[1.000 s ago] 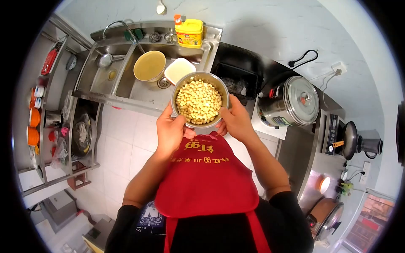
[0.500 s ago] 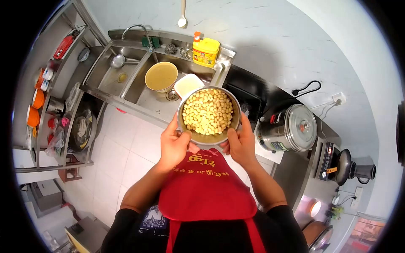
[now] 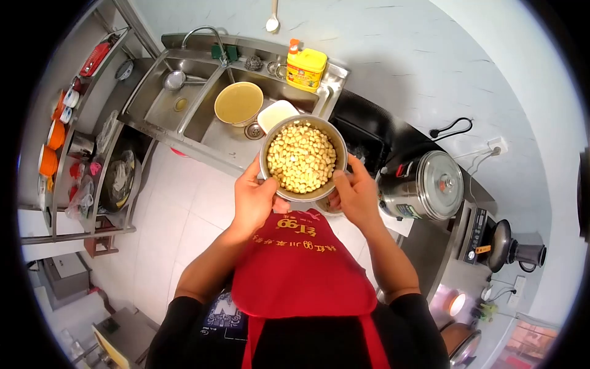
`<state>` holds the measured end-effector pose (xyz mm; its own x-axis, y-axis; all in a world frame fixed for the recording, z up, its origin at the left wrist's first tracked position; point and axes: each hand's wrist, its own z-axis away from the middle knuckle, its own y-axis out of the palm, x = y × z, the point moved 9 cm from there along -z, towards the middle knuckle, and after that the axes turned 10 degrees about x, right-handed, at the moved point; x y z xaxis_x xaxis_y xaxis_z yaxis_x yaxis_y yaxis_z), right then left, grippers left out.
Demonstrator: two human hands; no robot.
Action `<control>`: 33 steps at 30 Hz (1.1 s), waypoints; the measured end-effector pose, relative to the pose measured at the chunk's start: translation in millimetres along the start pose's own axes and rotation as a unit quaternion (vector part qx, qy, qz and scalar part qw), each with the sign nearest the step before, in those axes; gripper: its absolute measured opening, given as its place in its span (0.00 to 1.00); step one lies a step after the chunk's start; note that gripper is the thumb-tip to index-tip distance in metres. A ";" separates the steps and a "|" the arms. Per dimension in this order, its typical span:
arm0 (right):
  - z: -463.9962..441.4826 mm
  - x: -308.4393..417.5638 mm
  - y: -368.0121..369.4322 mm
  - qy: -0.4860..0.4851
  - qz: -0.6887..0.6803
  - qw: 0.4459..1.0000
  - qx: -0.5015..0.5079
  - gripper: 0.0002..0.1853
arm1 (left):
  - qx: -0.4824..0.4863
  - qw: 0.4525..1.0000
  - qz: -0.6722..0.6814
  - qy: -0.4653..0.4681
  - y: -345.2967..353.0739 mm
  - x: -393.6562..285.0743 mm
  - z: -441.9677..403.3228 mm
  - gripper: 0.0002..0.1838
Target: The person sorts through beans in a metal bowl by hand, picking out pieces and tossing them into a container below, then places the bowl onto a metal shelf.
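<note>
A round metal bowl (image 3: 301, 197) is held up in front of me between both hands. Pale yellow kernels (image 3: 302, 158) fill it, soybeans or peanuts; I cannot tell which. My left hand (image 3: 255, 198) is closed on the left rim, thumb on the near side. On the opposite side my right hand (image 3: 356, 198) grips the rim, its thumb over the edge. Both hands' other fingers are partly hidden under the bowl. Just beyond it, in the sink, lie a white square container (image 3: 276, 114) and a yellowish round basin (image 3: 238, 103).
A two-basin steel sink (image 3: 227, 146) with a tap (image 3: 216, 38) stands ahead. The left basin holds a strainer (image 3: 174, 80). A yellow jug (image 3: 305, 69) sits on the back ledge. To the right are a large lidded steel pot (image 3: 439, 184) and an induction cooker (image 3: 476, 235); shelves (image 3: 92, 230) line the left.
The bowl has risen slightly away from me in view and its near wall tips differently. Part of a round vessel now shows below its right side. Both hands keep their hold.
</note>
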<state>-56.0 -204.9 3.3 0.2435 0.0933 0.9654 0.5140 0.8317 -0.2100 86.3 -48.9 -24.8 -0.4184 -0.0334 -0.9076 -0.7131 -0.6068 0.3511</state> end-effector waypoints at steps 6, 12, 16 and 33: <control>16.0 79.5 -21.9 -0.222 0.266 0.921 -0.179 0.11 | -0.026 0.999 0.004 0.030 0.4 -4.3 10.1 0.32; -3.0 93.5 32.4 -0.262 0.432 0.862 -0.037 0.08 | -0.020 0.998 -0.021 0.052 5.0 -12.4 17.6 0.33; -10.3 88.3 42.0 -0.251 0.487 0.836 -0.029 0.05 | -0.009 0.999 -0.011 0.042 4.4 -9.5 19.3 0.38; -46.5 80.8 67.5 -0.259 0.360 0.895 0.053 0.06 | 0.012 0.999 -0.013 0.034 10.2 -6.4 15.9 0.36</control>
<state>36.6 -166.7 59.9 0.0521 0.8443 0.5333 0.2890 0.4984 -0.8173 72.8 -42.2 -11.7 -0.3614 -0.0724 -0.9296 -0.7370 -0.5885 0.3324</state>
